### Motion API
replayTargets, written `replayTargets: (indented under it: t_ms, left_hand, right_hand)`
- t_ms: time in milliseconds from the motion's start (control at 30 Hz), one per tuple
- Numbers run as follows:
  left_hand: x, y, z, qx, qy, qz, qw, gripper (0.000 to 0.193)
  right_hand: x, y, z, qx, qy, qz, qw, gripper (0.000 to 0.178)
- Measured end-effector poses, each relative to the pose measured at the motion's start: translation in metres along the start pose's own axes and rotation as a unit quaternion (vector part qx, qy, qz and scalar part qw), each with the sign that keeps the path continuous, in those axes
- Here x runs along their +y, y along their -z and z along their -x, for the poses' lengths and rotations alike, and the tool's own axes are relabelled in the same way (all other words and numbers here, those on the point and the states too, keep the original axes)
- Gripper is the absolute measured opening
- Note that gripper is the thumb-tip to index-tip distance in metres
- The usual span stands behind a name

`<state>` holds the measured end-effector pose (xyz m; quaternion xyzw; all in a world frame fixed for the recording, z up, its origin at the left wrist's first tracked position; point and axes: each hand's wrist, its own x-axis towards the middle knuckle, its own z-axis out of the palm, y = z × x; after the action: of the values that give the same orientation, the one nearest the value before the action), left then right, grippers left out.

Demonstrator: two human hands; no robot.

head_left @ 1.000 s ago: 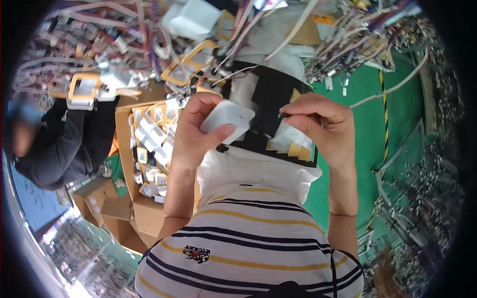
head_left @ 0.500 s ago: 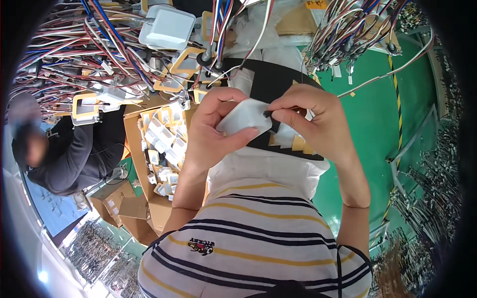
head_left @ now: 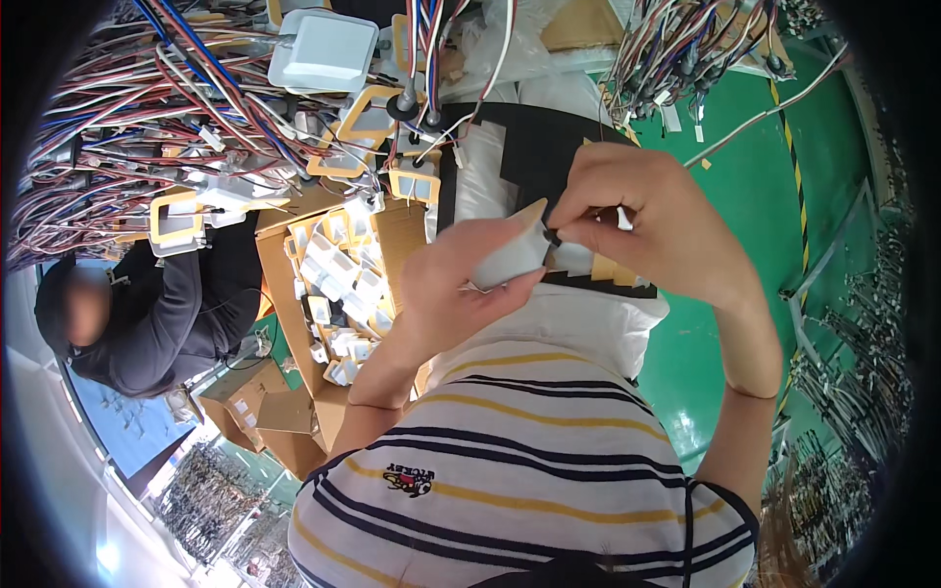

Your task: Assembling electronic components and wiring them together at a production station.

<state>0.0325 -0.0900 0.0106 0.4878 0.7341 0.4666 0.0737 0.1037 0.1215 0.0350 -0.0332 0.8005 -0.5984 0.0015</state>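
My left hand (head_left: 441,284) is closed around a white plastic housing (head_left: 512,263), its thumb below and fingers above. A thin beige-edged flap shows at the housing's upper edge. With thumb and forefinger, my right hand (head_left: 657,220) pinches a small black piece (head_left: 552,237) against the housing's right end. Whether that piece sits inside the housing or only touches it, I cannot tell. Beneath both hands lies a black board (head_left: 537,137), with a clear plastic sheet (head_left: 482,171) and beige-edged pieces (head_left: 610,273) on it.
A cardboard box (head_left: 404,240) at left holds many white housings. Wire bundles (head_left: 127,108) with white housings and beige frames fill the upper left; another bundle (head_left: 676,49) hangs at upper right. A person in dark clothes (head_left: 167,328) is at far left. Green floor (head_left: 735,206) shows at right.
My left hand has turned the housing, so its beige-edged flap now shows. My right hand has moved slightly right, still pinching the black piece. The whole view has shifted a little.
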Motion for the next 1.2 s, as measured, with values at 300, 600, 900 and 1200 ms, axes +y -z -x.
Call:
replayTargets:
  t_ms: [300,600,900,1200]
  left_hand:
    - [-0.007,0.007,-0.003,0.002,0.187,0.406,0.894,0.051]
    - [-0.014,0.001,-0.002,-0.007,0.213,0.481,0.850,0.050]
    - [-0.007,0.002,-0.004,-0.029,0.141,0.327,0.934,0.052]
    - [-0.006,-0.005,-0.004,0.000,0.105,0.274,0.956,0.048]
  right_hand:
    - [-0.009,-0.013,0.012,0.070,0.169,0.070,0.981,0.022]
    - [-0.007,-0.013,0.007,0.045,0.151,0.049,0.986,0.016]
    - [-0.016,-0.010,0.008,0.035,-0.043,-0.093,0.994,0.010]
    - [-0.013,-0.003,0.015,0.009,-0.132,-0.162,0.978,0.006]
